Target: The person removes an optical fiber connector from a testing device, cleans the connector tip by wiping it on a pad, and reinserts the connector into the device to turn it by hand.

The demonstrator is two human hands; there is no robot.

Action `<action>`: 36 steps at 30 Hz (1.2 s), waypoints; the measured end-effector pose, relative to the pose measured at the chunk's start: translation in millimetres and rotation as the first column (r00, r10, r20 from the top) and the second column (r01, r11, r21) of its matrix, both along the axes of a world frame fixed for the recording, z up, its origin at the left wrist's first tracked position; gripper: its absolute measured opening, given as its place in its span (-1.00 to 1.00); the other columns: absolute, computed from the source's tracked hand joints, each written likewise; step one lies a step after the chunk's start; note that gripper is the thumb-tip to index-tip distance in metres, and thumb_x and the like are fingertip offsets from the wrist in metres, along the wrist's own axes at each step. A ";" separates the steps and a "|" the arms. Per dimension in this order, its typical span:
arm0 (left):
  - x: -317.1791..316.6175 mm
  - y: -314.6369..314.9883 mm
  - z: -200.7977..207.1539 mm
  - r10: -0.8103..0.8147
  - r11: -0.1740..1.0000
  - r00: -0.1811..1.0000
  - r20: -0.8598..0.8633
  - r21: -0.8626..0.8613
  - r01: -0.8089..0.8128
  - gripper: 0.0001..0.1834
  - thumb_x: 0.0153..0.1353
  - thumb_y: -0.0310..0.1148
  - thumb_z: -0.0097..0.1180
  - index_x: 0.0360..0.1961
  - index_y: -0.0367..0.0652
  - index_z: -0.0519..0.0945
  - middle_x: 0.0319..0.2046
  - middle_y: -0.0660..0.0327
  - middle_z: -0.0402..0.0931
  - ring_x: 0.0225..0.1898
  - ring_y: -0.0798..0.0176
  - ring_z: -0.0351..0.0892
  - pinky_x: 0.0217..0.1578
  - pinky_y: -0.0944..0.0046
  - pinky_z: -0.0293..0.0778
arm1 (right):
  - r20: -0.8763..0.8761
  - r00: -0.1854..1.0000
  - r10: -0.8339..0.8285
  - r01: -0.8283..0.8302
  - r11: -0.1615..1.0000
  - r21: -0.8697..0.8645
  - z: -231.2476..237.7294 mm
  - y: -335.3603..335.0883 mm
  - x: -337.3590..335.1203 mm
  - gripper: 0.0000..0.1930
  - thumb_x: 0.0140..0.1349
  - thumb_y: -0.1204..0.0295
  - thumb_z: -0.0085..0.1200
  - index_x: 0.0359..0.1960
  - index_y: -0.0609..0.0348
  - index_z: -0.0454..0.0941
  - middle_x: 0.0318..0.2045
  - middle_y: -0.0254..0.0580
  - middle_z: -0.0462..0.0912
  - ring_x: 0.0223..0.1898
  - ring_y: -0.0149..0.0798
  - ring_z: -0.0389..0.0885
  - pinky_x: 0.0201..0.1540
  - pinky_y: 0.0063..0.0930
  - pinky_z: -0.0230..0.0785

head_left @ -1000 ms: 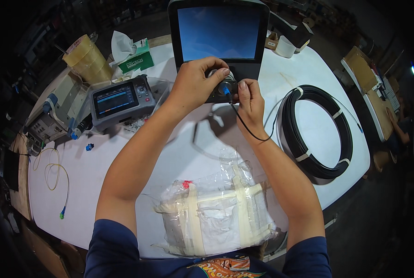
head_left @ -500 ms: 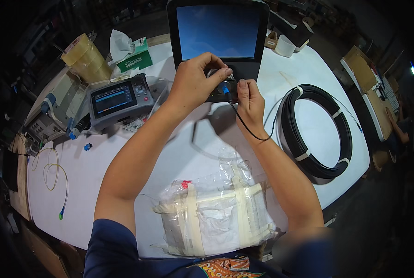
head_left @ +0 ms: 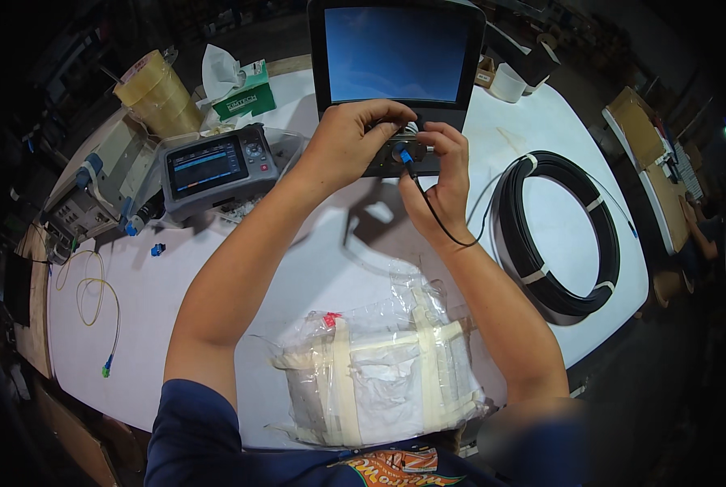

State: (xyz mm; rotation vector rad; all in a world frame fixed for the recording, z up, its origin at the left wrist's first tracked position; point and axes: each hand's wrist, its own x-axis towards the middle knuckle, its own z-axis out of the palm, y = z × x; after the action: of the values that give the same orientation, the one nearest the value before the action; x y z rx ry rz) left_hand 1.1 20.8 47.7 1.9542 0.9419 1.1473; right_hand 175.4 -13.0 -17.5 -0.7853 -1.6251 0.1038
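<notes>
A blue fiber connector on a black cable sits at the round metal fitting on the front of a monitor unit. My left hand comes from the left, thumb and forefinger curled round the top of this fitting; its fingertips are partly hidden. My right hand stands just right of the connector with thumb and fingers apart, gripping nothing I can see. The cable hangs from the connector and runs across my right wrist towards a coil of black cable on the table.
Left on the white table are a handheld tester, a grey bench instrument, tape rolls, a green tissue box, a small blue adapter and a yellow patch cord. A taped plastic package lies nearest me.
My right hand has opened, its thumb dropping lower and its fingers spreading beside the blue connector. My left hand stays by the fitting, its fingers slightly shifted. The whole view has moved a little.
</notes>
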 end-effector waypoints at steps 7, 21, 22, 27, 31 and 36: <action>10.7 1.3 1.2 0.109 0.994 0.985 0.131 0.012 -0.112 -0.79 0.41 -0.39 0.21 -0.05 -0.32 0.68 -0.16 0.20 0.75 -0.14 0.40 0.68 -0.08 0.38 0.58 | 0.100 0.993 -0.058 0.048 0.994 0.100 6.4 -1.2 -2.9 -0.61 0.11 0.53 0.33 -0.02 0.16 0.51 0.18 0.08 0.45 0.17 0.02 0.50 0.22 -0.18 0.39; 6.5 2.6 -19.7 0.031 0.999 0.987 0.155 0.031 -0.036 -0.72 0.41 -0.28 0.22 -0.01 -0.24 0.72 -0.27 0.15 0.75 -0.31 0.37 0.64 -0.23 0.31 0.53 | 0.180 0.979 -0.100 0.043 0.953 0.300 15.4 -6.1 -1.2 -0.63 0.01 0.63 0.43 -0.14 0.11 0.59 -0.07 -0.15 0.63 0.09 0.06 0.57 0.10 -0.16 0.48; 9.4 -1.8 -21.6 0.045 0.997 0.986 0.162 0.049 -0.054 -0.71 0.44 -0.29 0.21 0.03 -0.24 0.69 -0.26 0.22 0.72 -0.27 0.44 0.61 -0.20 0.37 0.53 | 0.207 0.975 -0.083 0.014 0.949 0.314 17.0 -10.9 -1.9 -0.64 0.00 0.63 0.43 -0.15 0.10 0.60 -0.10 -0.18 0.65 0.08 0.05 0.58 0.11 -0.16 0.48; 17.2 -2.0 -44.8 0.077 0.977 0.971 0.225 0.179 -0.119 -0.68 0.40 -0.26 0.22 0.10 -0.14 0.66 -0.06 0.13 0.70 -0.09 0.19 0.74 -0.13 0.27 0.58 | 0.139 0.985 0.098 -0.105 0.994 0.040 11.1 -38.8 -3.8 -0.72 0.10 0.59 0.41 -0.15 0.16 0.63 -0.13 -0.19 0.69 0.07 0.00 0.60 0.12 -0.23 0.47; 17.6 6.3 -52.9 0.064 0.914 0.966 0.250 0.375 -0.158 -0.65 0.43 -0.23 0.17 0.13 -0.16 0.63 0.00 0.08 0.68 -0.05 0.04 0.72 0.00 0.21 0.56 | -0.375 0.869 0.323 -0.476 0.751 -0.457 14.0 -88.2 8.1 -0.76 0.23 0.58 0.36 -0.09 0.31 0.62 -0.08 -0.08 0.68 0.02 -0.25 0.62 0.12 -0.38 0.47; 18.4 10.3 -55.0 0.037 0.886 0.968 0.250 0.439 -0.147 -0.66 0.51 -0.32 0.07 0.17 -0.31 0.55 0.04 -0.01 0.64 0.02 0.10 0.67 0.06 0.23 0.53 | -0.293 0.764 0.576 -0.626 0.547 -0.556 19.9 -131.6 40.2 -0.77 0.27 0.60 0.26 -0.05 0.38 0.65 -0.11 -0.02 0.69 -0.05 -0.13 0.68 0.09 -0.30 0.49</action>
State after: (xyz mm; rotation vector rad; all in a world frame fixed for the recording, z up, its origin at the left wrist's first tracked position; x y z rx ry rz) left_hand 19.5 31.1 -7.3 2.0790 0.6850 1.7416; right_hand 215.6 -144.6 2.4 -0.6494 -1.7350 1.2355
